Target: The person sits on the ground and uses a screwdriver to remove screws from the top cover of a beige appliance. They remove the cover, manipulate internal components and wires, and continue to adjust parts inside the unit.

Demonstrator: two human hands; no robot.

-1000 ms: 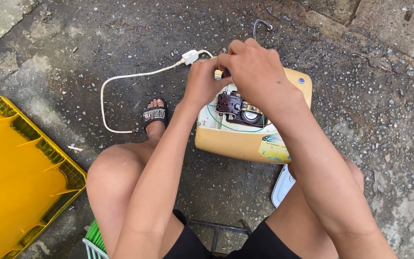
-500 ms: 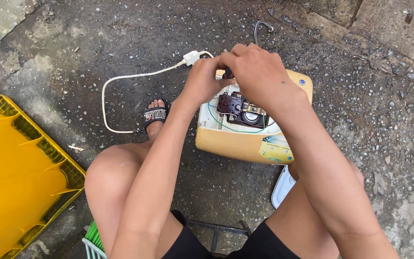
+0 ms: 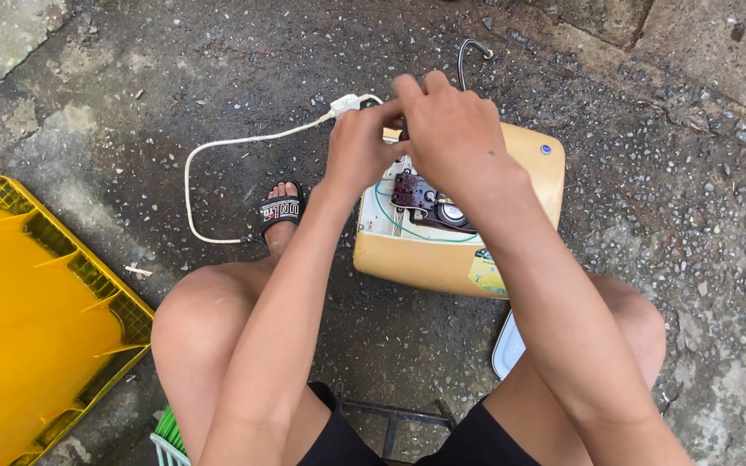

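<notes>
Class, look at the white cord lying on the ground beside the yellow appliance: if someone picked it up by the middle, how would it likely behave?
The white cord lies in a loose curve on the ground, so it would probably sag and bend, not stay stiff. It looks thin, so likely light. One end runs toward the yellow appliance under the hands, so it may tug.

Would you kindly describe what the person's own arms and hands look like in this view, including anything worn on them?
Both arms are bare from wrist to above the elbow, with no sleeves in view. The left hand and right hand wear no gloves, rings, watch or bracelet. A small dark dot marks the back of the right hand. The fingers are slender with short nails.
</notes>
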